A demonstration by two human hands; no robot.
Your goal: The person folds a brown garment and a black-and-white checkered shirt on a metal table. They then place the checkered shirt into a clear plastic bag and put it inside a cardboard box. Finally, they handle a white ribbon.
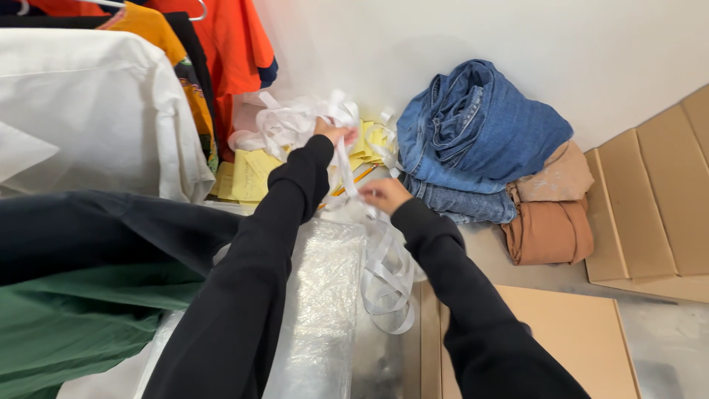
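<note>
Gripping white strips (295, 125) in closed left hand (334, 133), right hand (382, 195) pinching strand just below

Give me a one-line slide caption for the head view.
Left hand and right hand pull a tangle of white paper strips beside folded blue jeans and hanging shirts.

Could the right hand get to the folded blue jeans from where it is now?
Probably yes. The right hand, gripping white paper strips, sits just beside the blue jeans with nothing between them, though it would need to let the strips go.
</note>
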